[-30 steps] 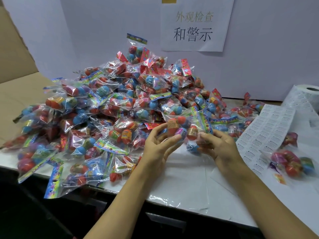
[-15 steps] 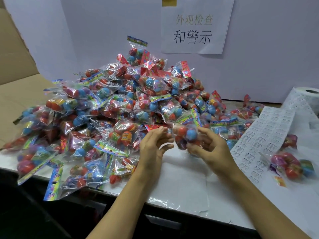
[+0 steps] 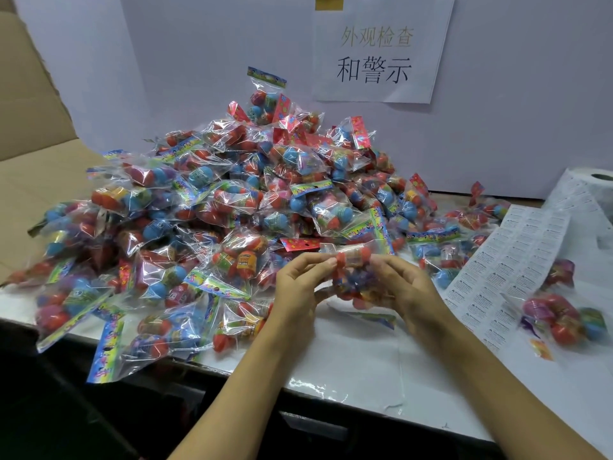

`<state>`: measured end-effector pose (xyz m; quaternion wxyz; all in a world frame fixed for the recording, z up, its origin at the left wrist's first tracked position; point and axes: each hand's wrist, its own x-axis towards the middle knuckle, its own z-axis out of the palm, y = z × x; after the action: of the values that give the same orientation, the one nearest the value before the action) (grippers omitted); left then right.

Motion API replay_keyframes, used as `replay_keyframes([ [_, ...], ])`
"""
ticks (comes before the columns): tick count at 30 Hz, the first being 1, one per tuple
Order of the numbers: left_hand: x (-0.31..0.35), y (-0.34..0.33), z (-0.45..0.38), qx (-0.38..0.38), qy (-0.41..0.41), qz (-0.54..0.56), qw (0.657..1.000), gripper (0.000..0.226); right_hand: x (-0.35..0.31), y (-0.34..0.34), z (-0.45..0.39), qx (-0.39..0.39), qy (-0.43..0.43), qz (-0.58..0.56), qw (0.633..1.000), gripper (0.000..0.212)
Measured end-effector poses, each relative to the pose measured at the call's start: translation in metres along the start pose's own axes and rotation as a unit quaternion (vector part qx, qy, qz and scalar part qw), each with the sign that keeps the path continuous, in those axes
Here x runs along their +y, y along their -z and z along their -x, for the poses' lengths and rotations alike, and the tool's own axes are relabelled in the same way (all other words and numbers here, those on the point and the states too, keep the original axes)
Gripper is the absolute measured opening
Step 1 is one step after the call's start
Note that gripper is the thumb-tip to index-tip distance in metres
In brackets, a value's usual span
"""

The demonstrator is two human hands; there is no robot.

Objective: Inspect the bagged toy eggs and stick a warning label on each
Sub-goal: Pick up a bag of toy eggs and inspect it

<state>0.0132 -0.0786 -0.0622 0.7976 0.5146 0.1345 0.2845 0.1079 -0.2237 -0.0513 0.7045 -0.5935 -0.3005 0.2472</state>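
Bagged toy eggs (image 3: 353, 277) sat between our two hands above the white table (image 3: 348, 360), just in front of the big pile of bags (image 3: 215, 210). Our left hand (image 3: 298, 287) pinched the bag's left end with curled fingers, and our right hand (image 3: 404, 287) gripped its right side. To the right lay the sheet of warning labels (image 3: 510, 267), its roll (image 3: 593, 190) behind, and another bag (image 3: 564, 317) set apart.
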Motion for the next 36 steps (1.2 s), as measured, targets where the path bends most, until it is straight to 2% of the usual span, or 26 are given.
replay_keyframes([
  [2,0.0,0.0,0.001,-0.011,0.005,-0.006,1.0,0.026,-0.001,0.002,-0.001,0.053,0.008,0.015,0.998,0.041],
  [4,0.001,-0.001,0.0,-0.018,0.024,-0.003,1.0,0.021,-0.002,0.006,-0.002,0.084,0.015,0.036,0.996,0.032],
  [9,0.002,-0.001,0.004,-0.032,0.033,-0.047,0.998,0.02,-0.002,0.009,-0.003,0.1,0.016,0.052,0.994,0.025],
  [12,0.001,-0.002,0.008,-0.048,0.011,-0.073,0.996,0.023,-0.003,0.008,-0.002,0.093,0.015,0.04,0.995,0.03],
  [17,0.002,-0.002,0.007,-0.041,-0.002,-0.033,0.999,0.018,-0.005,0.005,-0.001,0.069,0.018,0.045,0.996,0.045],
  [22,0.003,0.0,0.006,-0.052,0.014,-0.008,0.999,0.021,-0.005,0.01,-0.004,0.063,0.005,-0.003,0.998,0.031],
  [29,0.005,0.0,0.003,-0.019,0.044,0.039,0.998,0.017,-0.01,0.015,-0.007,0.035,-0.045,-0.097,0.994,0.011],
  [36,0.005,-0.001,0.002,0.003,0.051,0.064,0.997,0.011,-0.013,0.021,-0.006,0.009,-0.066,-0.153,0.986,0.014],
])
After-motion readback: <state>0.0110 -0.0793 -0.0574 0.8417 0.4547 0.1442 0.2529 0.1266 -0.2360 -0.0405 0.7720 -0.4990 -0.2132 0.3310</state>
